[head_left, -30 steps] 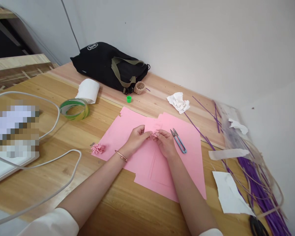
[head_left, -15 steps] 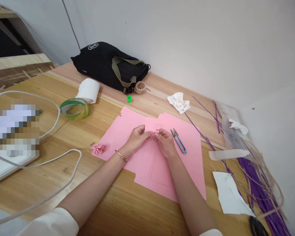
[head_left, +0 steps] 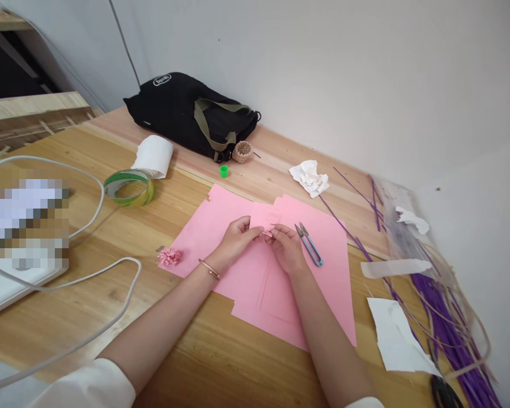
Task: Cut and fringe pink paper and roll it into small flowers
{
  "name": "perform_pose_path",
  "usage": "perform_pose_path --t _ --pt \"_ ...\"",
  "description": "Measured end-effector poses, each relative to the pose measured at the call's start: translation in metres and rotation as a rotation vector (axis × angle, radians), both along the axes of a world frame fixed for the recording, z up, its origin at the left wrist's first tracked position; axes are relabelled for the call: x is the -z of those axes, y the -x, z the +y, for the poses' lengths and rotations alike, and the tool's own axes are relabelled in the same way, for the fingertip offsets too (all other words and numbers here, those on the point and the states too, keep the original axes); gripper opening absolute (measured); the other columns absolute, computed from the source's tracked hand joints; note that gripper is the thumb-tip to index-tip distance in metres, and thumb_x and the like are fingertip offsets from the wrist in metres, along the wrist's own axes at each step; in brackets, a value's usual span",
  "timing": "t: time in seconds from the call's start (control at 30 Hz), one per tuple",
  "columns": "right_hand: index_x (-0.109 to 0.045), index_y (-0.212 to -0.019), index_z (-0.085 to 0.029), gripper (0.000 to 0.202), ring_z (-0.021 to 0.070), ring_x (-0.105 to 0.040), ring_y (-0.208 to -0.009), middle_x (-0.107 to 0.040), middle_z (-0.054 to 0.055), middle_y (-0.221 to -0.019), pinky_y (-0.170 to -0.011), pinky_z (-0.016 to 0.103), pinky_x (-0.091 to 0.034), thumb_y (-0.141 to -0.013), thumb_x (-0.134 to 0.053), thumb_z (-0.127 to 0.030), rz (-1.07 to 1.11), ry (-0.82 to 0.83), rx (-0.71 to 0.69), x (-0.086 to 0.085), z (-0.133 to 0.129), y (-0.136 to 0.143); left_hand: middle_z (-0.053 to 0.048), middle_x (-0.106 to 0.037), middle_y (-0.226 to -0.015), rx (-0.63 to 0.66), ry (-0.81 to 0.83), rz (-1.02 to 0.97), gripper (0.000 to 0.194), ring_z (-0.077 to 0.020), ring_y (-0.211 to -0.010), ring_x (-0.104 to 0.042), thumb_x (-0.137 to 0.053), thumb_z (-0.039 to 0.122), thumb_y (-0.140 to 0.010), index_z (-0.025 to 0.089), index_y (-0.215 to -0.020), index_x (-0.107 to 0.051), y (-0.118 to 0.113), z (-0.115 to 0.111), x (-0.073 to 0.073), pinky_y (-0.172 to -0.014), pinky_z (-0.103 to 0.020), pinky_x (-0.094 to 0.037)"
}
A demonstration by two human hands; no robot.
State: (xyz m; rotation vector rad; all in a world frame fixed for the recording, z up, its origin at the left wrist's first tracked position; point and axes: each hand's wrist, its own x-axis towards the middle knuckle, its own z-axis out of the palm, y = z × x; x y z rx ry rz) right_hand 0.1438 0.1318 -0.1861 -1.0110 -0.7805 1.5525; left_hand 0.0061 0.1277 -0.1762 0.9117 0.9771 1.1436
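Note:
My left hand [head_left: 237, 239] pinches a small piece of pink paper [head_left: 265, 219] between thumb and fingers. My right hand [head_left: 286, 245] is closed at the lower right edge of the same piece, where narrow cut strips show. Both hands are over large sheets of pink paper [head_left: 323, 294] spread on the wooden table. Blue-handled thread snips [head_left: 310, 245] lie on the sheets just right of my right hand, blades pointing away. A fringed pink paper flower [head_left: 170, 256] rests at the sheets' left corner.
A black bag [head_left: 187, 113] lies against the wall, near a small woven basket [head_left: 242, 151] and green cap [head_left: 224, 171]. Green tape [head_left: 130, 188] and a white paper roll [head_left: 153, 156] stand left. Purple strips [head_left: 446, 328], scrap paper [head_left: 397, 334] and black-handled scissors [head_left: 446, 391] lie right. A white cable [head_left: 130, 294] loops at left.
My right fingers have shifted slightly at the edge of the small pink paper, and more of its strips show between my hands. My left hand keeps its place.

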Motion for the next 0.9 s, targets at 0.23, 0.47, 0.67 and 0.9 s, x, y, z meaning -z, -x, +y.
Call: perform_pose_path --t 0.23,0.47,0.67,0.9 --pt "-0.068 -0.062 -0.02 0.017 0.0108 -0.049 -0.052 -0.062 -0.001 -0.056 -0.053 0.027 -0.041 -0.052 -0.079 -0.027 -0.006 -0.007 0.008 0.0018 0.0002 -0.0007 -0.001 -0.065 -0.067 -0.009 0.006 0.001 0.017 -0.0125 -0.064 -0.055 -0.068 0.029 -0.067 0.015 -0.074 -0.064 -0.0001 -0.0005 -0.0007 -0.063 -0.026 -0.042" --pt "-0.069 -0.061 -0.02 0.017 0.0104 -0.049 -0.049 -0.063 -0.001 -0.054 -0.052 0.027 -0.04 -0.051 -0.08 -0.028 -0.003 -0.009 0.017 0.0015 0.0003 -0.0001 -0.001 -0.065 -0.067 -0.007 0.007 -0.011 0.015 -0.0121 -0.064 -0.054 -0.067 0.028 -0.067 0.014 -0.073 -0.063 -0.0005 -0.0002 -0.001 -0.064 -0.026 -0.041" --pt "-0.068 -0.061 -0.02 0.017 0.0106 -0.049 -0.05 -0.062 -0.001 -0.055 -0.052 0.027 -0.04 -0.052 -0.079 -0.028 -0.017 -0.017 0.01 0.0025 0.0004 -0.0005 -0.001 -0.064 -0.067 -0.006 -0.005 0.0 0.016 -0.0124 -0.064 -0.054 -0.067 0.029 -0.067 0.015 -0.073 -0.063 -0.0005 0.0001 0.0003 -0.064 -0.027 -0.041" --pt "-0.068 -0.061 -0.019 0.015 0.0108 -0.049 -0.051 -0.062 0.0 -0.055 -0.052 0.028 -0.041 -0.054 -0.078 -0.027 -0.017 -0.025 0.011 0.0042 0.0008 -0.0011 -0.001 -0.065 -0.068 -0.002 0.004 -0.005 0.015 -0.0126 -0.065 -0.055 -0.067 0.028 -0.067 0.015 -0.072 -0.063 -0.0001 0.0005 0.0011 -0.065 -0.027 -0.041"
